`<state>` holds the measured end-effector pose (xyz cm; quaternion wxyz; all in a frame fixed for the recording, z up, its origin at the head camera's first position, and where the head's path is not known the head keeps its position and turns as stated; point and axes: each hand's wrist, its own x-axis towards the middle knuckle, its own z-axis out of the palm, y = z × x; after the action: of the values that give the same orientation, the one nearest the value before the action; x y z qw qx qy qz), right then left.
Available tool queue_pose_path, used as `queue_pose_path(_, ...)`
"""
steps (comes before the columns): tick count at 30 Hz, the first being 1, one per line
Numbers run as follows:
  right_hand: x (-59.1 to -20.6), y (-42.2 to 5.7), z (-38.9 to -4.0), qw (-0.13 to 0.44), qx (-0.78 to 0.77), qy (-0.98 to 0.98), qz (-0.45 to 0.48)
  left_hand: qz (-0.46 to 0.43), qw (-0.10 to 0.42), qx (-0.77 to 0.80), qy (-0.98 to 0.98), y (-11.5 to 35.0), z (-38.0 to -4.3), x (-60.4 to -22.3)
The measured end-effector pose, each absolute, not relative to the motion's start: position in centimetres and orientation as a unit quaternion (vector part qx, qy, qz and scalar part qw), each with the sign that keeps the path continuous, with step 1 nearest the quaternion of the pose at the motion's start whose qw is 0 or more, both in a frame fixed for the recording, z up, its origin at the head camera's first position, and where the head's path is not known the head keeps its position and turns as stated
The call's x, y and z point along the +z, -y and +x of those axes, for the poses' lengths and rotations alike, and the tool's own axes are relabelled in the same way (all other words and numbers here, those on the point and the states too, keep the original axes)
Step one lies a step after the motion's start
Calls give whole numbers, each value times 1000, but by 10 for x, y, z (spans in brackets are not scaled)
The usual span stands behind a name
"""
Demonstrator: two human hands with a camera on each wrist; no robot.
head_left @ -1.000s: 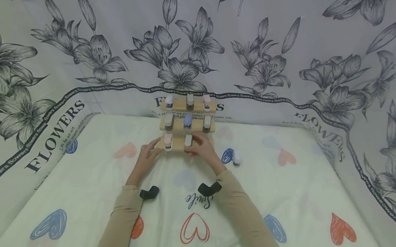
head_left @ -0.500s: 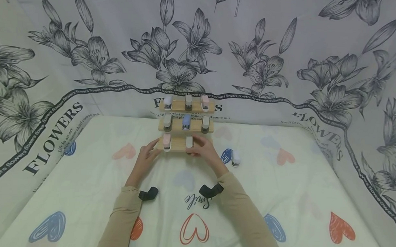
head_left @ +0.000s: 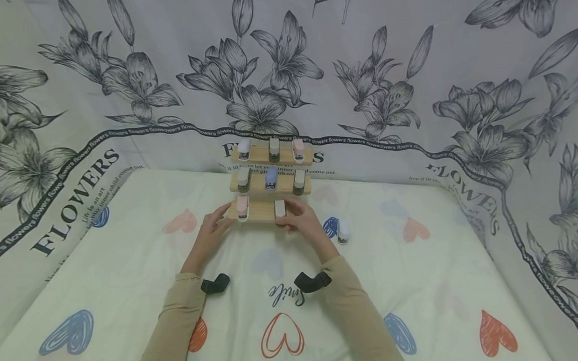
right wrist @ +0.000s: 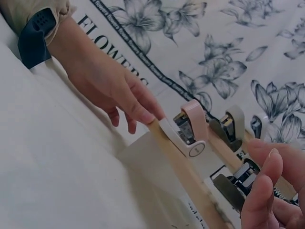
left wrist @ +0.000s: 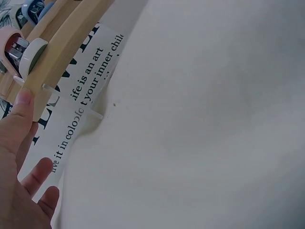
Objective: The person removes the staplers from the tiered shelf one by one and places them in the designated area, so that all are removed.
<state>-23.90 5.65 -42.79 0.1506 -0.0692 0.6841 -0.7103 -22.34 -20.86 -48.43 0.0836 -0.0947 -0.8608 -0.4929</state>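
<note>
My right hand (head_left: pixel 301 219) pinches a small grey stapler (head_left: pixel 280 208) between thumb and fingers, over the right part of the lowest tier of a wooden three-tier rack (head_left: pixel 259 212). In the right wrist view this stapler (right wrist: pixel 229 192) shows a dark base and a metal mechanism. My left hand (head_left: pixel 213 227) holds the left end of the same tier, thumb on the wood beside a pink-and-white stapler (head_left: pixel 242 207). In the left wrist view the other fingers of the left hand (left wrist: pixel 21 157) spread below the plank.
Several staplers stand on the upper two tiers, among them a blue one (head_left: pixel 271 179) in the middle. A white stapler (head_left: pixel 343 232) lies on the heart-print cloth (head_left: pixel 410 280) right of the rack. Behind hangs a flower-print curtain (head_left: pixel 283 69).
My right hand has slid the grey stapler rightward along the lowest tier, away from the pink one. The left hand stays at the rack's left end.
</note>
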Motion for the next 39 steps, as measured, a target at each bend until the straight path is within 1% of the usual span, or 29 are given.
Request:
queue_pose_path(4, -429, -62, -239, 159, -708, -684, -72, -98, 89, -492, 861, 209, -224, -484)
queue_pose_path(10, -428, -71, -234, 162, -702, -690, -76, -96, 77, -497, 859, 209, -223, -482)
queue_pose_path(17, -428, -79, -228, 146, -705, -690, -79, -96, 75, -501, 857, 209, -222, -482)
queue_pose_path(24, -431, -86, -227, 116, -702, -699, -75, -95, 73, -507, 853, 210, -221, -485)
queue_pose_path(31, -432, -96, -222, 113, -692, -709, -79, -100, 65, -517, 848, 211, -220, -485)
queue_pose_path(39, -423, -109, -214, 115, -690, -709, -85, -103, 66, -519, 846, 211, -221, -484)
